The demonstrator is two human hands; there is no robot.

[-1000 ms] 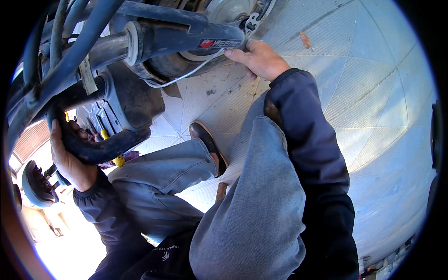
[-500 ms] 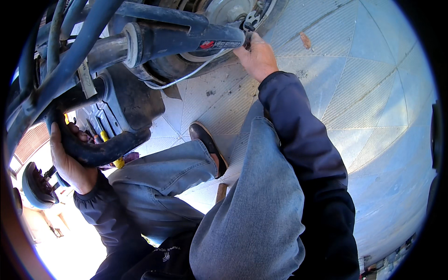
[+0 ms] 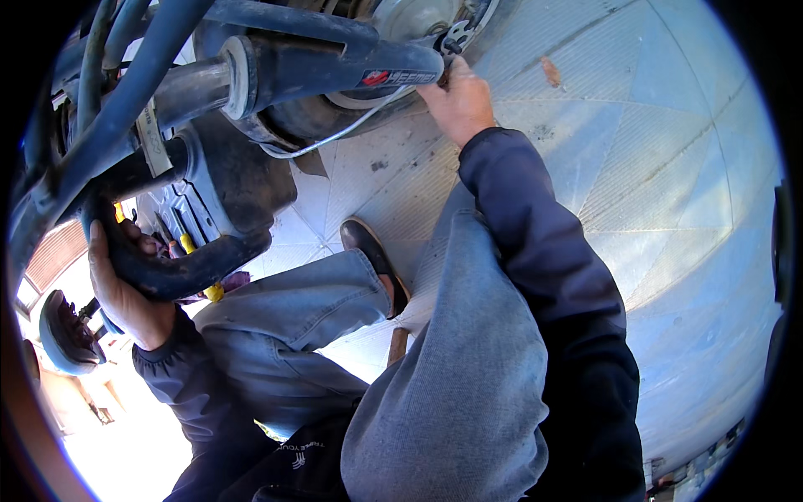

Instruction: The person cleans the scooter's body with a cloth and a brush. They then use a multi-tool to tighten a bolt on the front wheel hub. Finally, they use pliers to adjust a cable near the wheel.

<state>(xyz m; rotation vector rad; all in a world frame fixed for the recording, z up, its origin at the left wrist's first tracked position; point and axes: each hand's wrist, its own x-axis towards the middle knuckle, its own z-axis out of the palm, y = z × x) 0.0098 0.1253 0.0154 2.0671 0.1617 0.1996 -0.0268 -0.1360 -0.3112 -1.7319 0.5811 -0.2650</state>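
My left hand (image 3: 130,284) is wrapped round a black curved tube (image 3: 196,269) under the vehicle's frame. My right hand (image 3: 456,109) is closed at the tip of a dark cylindrical strut (image 3: 326,71), against a small dark fitting below a holed metal bracket (image 3: 454,38) by the wheel (image 3: 401,17); what its fingers grip is hidden. A silver cable (image 3: 343,125) runs from beside that hand, arching down under the strut. Yellow-handled tools (image 3: 188,244) lie in a tray behind the curved tube, close to my left fingers.
Frame tubes (image 3: 142,75) cross the upper left. My bent legs (image 3: 443,360) and dark shoe (image 3: 368,255) are below, beside a short wooden piece (image 3: 397,343). Patterned floor tiles (image 3: 669,167) spread to the right. A dark padded object (image 3: 63,330) stands at far left, near bright daylight.
My right hand has moved slightly up and left, its fingertips now higher at the fitting by the bracket, with the forearm following. My left hand has stayed on the tube.
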